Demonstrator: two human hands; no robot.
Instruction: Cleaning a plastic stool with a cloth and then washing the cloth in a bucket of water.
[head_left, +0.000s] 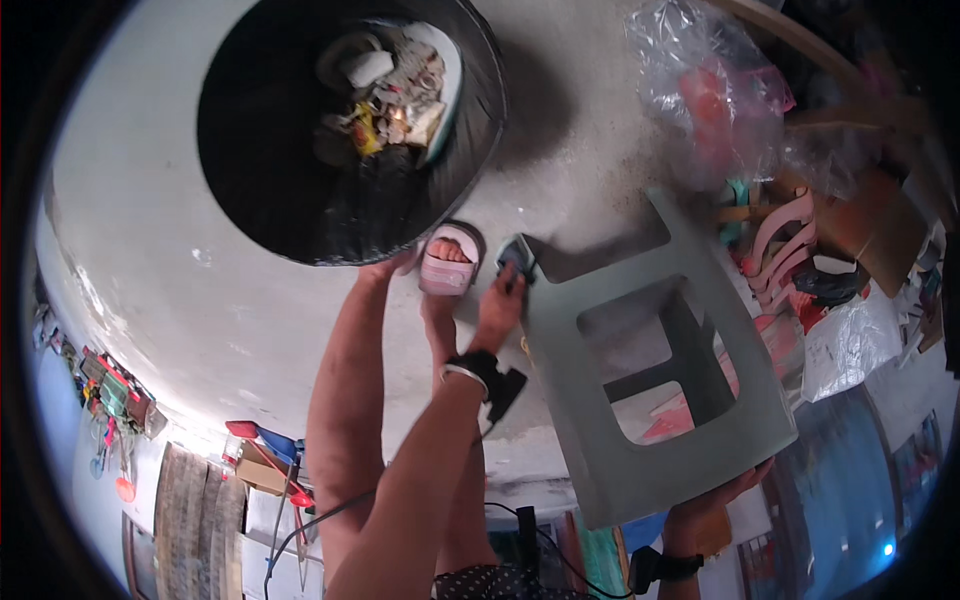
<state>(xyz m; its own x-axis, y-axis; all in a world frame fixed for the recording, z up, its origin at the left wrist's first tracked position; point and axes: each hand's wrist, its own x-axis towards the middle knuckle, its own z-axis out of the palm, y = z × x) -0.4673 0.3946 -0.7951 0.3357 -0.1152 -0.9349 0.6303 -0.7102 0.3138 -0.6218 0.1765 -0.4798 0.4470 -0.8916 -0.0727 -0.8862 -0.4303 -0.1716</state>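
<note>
A grey-green plastic stool (570, 382) is tilted on its side in front of me, its leg openings facing up. My right hand (739, 486) grips its lower right edge from beneath; part of that hand is hidden behind the plastic. At the stool's upper left, my left hand (506, 294) holds a small dark pad or cloth (516, 253) with a pale edge, against or very near a leg end. Blur keeps its exact kind from showing. Both wrists wear black bands with devices.
A large bin lined with a black bag (255, 187) holds mixed rubbish (397, 97), beside my pink slippers (448, 270). Clear plastic bags (705, 90), a pink plastic chair part (784, 247) and cardboard (862, 225) are piled on the right. A black cable (300, 532) crosses my legs.
</note>
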